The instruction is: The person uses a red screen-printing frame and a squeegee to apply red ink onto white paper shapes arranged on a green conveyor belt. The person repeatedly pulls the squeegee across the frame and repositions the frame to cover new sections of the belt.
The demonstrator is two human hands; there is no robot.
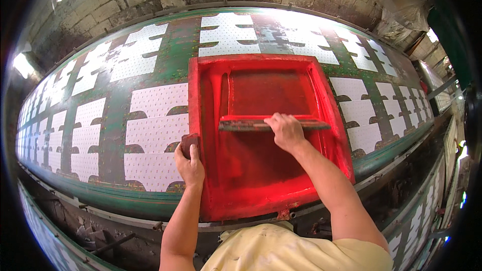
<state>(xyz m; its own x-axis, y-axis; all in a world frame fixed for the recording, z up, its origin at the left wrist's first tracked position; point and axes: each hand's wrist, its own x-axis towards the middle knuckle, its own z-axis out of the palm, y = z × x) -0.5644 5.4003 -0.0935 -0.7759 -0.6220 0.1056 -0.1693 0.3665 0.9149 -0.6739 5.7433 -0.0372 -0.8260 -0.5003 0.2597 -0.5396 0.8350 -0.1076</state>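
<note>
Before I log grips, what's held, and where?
Right hand: the squeegee, near its middle. Left hand: the brown block beside the red frame, by its lower end.

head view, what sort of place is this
Probably a textile screen-printing workshop: a red-coated printing screen with a squeegee across it lies on a long green table, among rows of white patterned cut-out panels, apparently fabric.

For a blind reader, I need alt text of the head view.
The right hand grips a long bar across a red frame; the left hand holds a dark block at the frame's left edge. White patterned pieces lie on a green table.
</note>
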